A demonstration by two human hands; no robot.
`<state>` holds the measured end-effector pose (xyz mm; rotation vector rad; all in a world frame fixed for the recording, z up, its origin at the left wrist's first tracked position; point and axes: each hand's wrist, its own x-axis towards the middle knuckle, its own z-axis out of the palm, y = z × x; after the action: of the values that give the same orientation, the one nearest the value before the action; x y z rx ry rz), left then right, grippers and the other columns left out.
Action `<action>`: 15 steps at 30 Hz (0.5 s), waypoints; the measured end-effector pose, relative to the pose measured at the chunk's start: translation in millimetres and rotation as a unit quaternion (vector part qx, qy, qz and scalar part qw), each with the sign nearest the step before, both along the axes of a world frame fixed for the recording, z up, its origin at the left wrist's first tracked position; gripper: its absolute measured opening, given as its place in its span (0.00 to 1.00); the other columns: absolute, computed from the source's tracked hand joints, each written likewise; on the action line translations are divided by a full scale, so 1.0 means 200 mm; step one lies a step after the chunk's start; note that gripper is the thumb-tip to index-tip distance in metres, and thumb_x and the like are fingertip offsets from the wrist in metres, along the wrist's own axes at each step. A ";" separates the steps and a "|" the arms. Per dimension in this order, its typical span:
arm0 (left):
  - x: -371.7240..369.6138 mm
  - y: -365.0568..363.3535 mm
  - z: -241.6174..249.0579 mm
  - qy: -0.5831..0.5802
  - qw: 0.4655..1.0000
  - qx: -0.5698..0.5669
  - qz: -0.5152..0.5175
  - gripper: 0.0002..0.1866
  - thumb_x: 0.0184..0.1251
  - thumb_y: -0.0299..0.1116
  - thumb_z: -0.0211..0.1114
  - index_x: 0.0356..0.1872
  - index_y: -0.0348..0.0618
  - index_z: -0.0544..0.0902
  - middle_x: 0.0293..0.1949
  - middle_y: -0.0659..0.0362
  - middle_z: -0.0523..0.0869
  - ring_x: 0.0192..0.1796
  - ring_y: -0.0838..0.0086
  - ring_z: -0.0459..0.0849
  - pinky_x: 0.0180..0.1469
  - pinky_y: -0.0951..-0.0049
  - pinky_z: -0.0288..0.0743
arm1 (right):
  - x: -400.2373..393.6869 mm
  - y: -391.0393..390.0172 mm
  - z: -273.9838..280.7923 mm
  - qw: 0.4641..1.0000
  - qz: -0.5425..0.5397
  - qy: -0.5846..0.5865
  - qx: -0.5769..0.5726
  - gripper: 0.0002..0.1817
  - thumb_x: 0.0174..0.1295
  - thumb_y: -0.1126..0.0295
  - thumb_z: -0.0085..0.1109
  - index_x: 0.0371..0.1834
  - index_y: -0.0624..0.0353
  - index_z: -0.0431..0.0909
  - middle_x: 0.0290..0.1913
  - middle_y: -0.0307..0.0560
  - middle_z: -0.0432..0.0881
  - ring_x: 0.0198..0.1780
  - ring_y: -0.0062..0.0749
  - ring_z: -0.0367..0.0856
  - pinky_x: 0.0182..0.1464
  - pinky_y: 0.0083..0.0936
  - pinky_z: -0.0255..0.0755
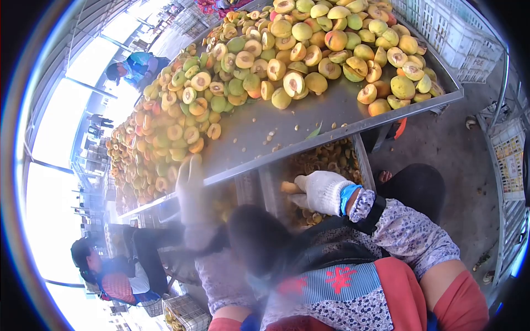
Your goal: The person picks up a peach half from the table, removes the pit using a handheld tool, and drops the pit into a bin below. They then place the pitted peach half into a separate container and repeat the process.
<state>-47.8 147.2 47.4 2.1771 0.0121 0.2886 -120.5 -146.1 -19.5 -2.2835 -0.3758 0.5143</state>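
Observation:
My right hand (323, 193), in a white knit glove, is over a crate (361, 163) below the table edge. Its thumb and fingers are closed on a yellowish piece of peach (290, 188). My left hand (190, 179), also gloved, is raised at the near edge of the metal table (342, 113). It looks blurred, with fingers stretched up close to the fruit and nothing visible in them. A large heap of halved peaches (292, 83), yellow, green and reddish, covers much of the table; several show brown pits or hollows.
Loose pits and a green leaf (314, 131) lie on the tabletop. Small brown pieces (331, 157) fill the crate below. White crates (452, 41) are stacked at right, beside a yellow-filled crate (508, 157). A person (118, 270) sits at left; another person (138, 69) is farther back.

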 end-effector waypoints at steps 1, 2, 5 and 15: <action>0.05 -0.23 0.09 0.058 0.996 -0.071 0.019 0.26 0.73 0.46 0.64 0.64 0.40 0.78 0.53 0.57 0.83 0.48 0.72 0.83 0.52 0.71 0.77 | 0.00 -0.01 -0.01 1.000 0.003 -0.017 0.001 0.24 0.69 0.49 0.55 0.47 0.62 0.79 0.37 0.63 0.86 0.43 0.61 0.84 0.47 0.48 0.76; 0.16 -0.34 0.08 0.066 0.995 -0.059 -0.043 0.28 0.73 0.48 0.64 0.66 0.40 0.75 0.56 0.57 0.82 0.49 0.72 0.82 0.53 0.70 0.76 | 0.00 -0.02 -0.01 1.000 0.000 -0.017 0.001 0.24 0.69 0.49 0.55 0.47 0.62 0.79 0.37 0.63 0.86 0.43 0.61 0.84 0.47 0.48 0.76; 0.50 -0.68 -0.03 0.086 0.981 0.077 -0.157 0.36 0.72 0.51 0.65 0.73 0.39 0.68 0.60 0.56 0.80 0.52 0.74 0.80 0.55 0.72 0.75 | 0.00 -0.07 0.00 0.999 -0.033 -0.028 -0.005 0.21 0.68 0.50 0.51 0.39 0.59 0.83 0.39 0.60 0.87 0.45 0.57 0.85 0.51 0.47 0.77; 0.66 -0.94 -0.16 0.169 0.904 0.290 -0.264 0.30 0.70 0.52 0.62 0.61 0.36 0.76 0.49 0.50 0.86 0.55 0.57 0.84 0.59 0.63 0.78 | 0.03 -0.15 0.04 0.997 -0.035 -0.069 0.018 0.21 0.67 0.52 0.51 0.40 0.60 0.84 0.37 0.60 0.86 0.42 0.59 0.85 0.49 0.48 0.77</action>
<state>84.2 -40.6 16.3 2.6799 -0.5224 -0.4559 -115.3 -176.5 -12.2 -2.2950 -0.3689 0.3130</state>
